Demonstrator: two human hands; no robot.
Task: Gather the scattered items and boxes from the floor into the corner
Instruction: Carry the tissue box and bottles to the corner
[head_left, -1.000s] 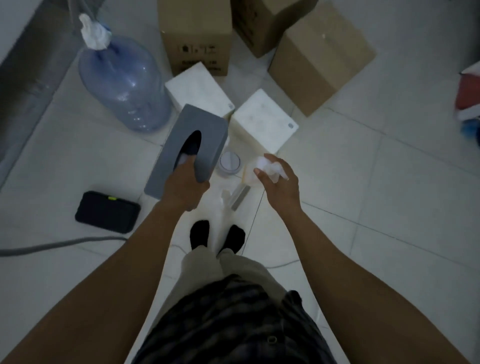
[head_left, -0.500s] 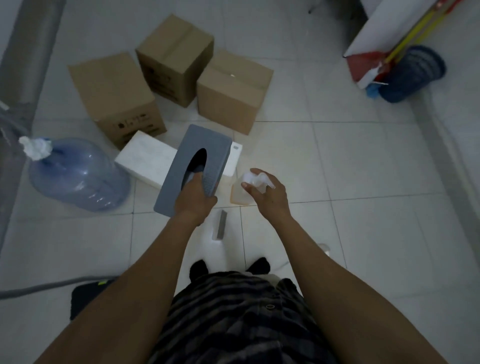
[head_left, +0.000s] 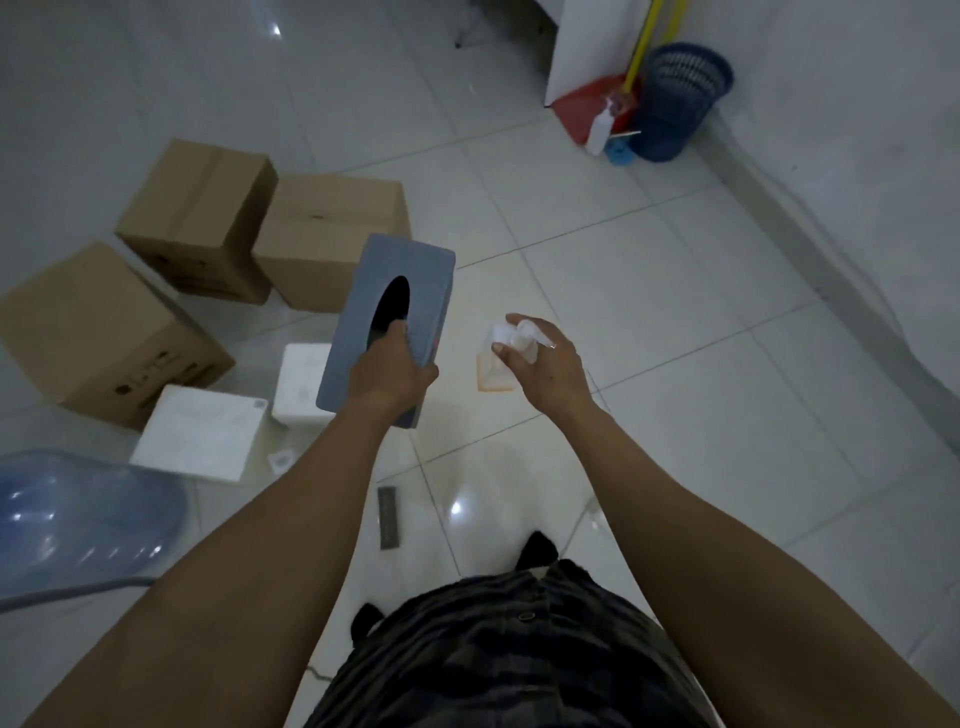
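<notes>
Tissue box (head_left: 427, 290) gripped by the left hand (head_left: 389, 376), spray bottle (head_left: 494, 373) by the right hand (head_left: 551, 366), both now swung toward the blue basket (head_left: 675, 98) in the corner.

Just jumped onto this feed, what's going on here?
A person stands on the pale tiled floor with both hands full. The left hand grips a grey rectangular tissue box with an oval opening; the right hand holds a small clear spray bottle. Three brown cardboard boxes, two white square boxes and a large blue water jug sit on the floor to the left. A blue mesh basket stands by the wall ahead on the right.
</notes>
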